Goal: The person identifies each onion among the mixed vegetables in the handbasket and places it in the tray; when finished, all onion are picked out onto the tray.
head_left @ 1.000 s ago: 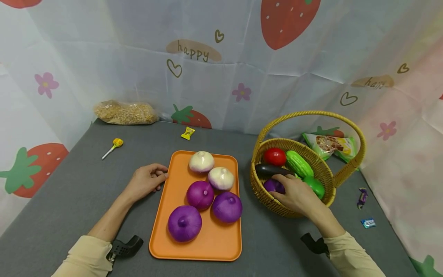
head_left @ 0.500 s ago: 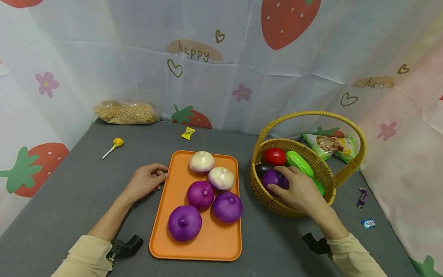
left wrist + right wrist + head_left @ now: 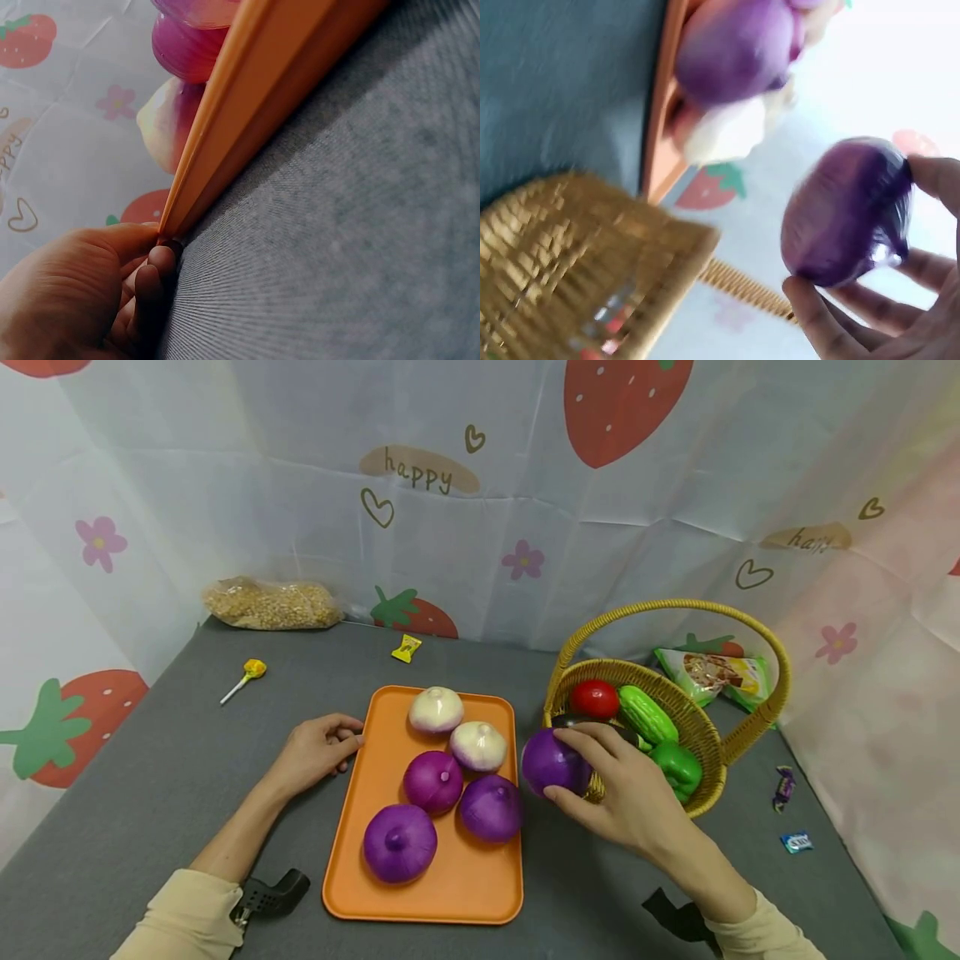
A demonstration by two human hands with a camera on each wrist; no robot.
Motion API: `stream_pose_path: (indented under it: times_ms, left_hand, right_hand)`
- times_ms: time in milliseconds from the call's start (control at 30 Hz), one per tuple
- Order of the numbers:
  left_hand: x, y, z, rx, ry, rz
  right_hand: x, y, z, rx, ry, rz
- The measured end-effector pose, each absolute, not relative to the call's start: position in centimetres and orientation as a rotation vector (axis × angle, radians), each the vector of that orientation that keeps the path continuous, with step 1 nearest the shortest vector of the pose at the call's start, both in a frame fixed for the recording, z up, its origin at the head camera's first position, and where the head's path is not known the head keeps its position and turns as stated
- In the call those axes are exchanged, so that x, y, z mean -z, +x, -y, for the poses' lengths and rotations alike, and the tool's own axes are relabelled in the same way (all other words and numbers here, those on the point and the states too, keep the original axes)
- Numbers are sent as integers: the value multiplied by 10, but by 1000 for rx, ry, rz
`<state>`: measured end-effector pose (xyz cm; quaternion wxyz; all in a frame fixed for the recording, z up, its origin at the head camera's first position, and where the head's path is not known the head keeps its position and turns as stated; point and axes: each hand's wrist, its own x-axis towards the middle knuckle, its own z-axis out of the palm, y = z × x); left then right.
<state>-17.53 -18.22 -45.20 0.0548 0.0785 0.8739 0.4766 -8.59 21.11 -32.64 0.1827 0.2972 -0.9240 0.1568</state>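
My right hand [image 3: 626, 793] grips a shiny purple onion [image 3: 553, 763] between thumb and fingers, in the air over the basket's left rim. In the right wrist view the same onion [image 3: 847, 214] hangs clear of the wicker. With thumb and fingertips, my left hand [image 3: 318, 753] pinches the left edge of an orange tray [image 3: 472, 885]; the left wrist view has the thumb at the tray rim [image 3: 187, 169]. On the tray lie two white-and-purple onions [image 3: 437, 710] and three purple onions [image 3: 401, 843]. The yellow wicker basket [image 3: 712, 727] holds a tomato [image 3: 596, 699], cucumber [image 3: 647, 714], green pepper [image 3: 677, 768] and a partly hidden eggplant [image 3: 572, 722].
The basket's tall handle [image 3: 678, 604] arches above it. Behind stands a green snack packet [image 3: 712, 675]. Small candies [image 3: 783, 788] lie at the right, a yellow one [image 3: 407, 648] at the back. A lollipop [image 3: 253, 670] and a bag of kernels [image 3: 272, 604] lie at the left.
My right hand has lifted the purple onion out of the basket and moved it left toward the tray. The green pepper shows more fully now. The left hand has stayed at the tray edge.
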Motion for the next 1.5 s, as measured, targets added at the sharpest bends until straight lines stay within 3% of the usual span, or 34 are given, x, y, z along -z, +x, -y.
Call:
stream_pose_path:
  times_ms: [500,1500]
  left_hand:
    - [450,-175,182,-1446,240,-2655]
    - [452,-176,182,-1446,235,-2657]
  right_hand:
    - [330,-59,-200,-286,1149,2931]
    - [370,-67,-177,-285,1195,2851]
